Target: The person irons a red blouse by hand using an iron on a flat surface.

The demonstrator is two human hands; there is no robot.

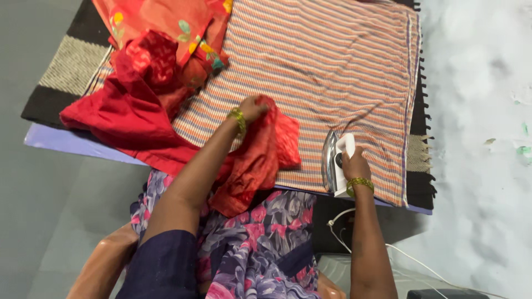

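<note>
My left hand grips a bunched red cloth that hangs over the near edge of a striped orange and white sheet. A green and gold bangle sits on that wrist. My right hand holds the handle of a white electric iron, which stands tilted on its side on the striped sheet near the front right edge, its metal sole facing left. A gold bangle circles the right wrist. The iron's white cord trails down toward the floor.
A heap of red and orange flowered garments lies at the back left of the sheet. Under the sheet is a black and grey mat on a lilac pad. Grey floor lies at left, a whitish wall at right.
</note>
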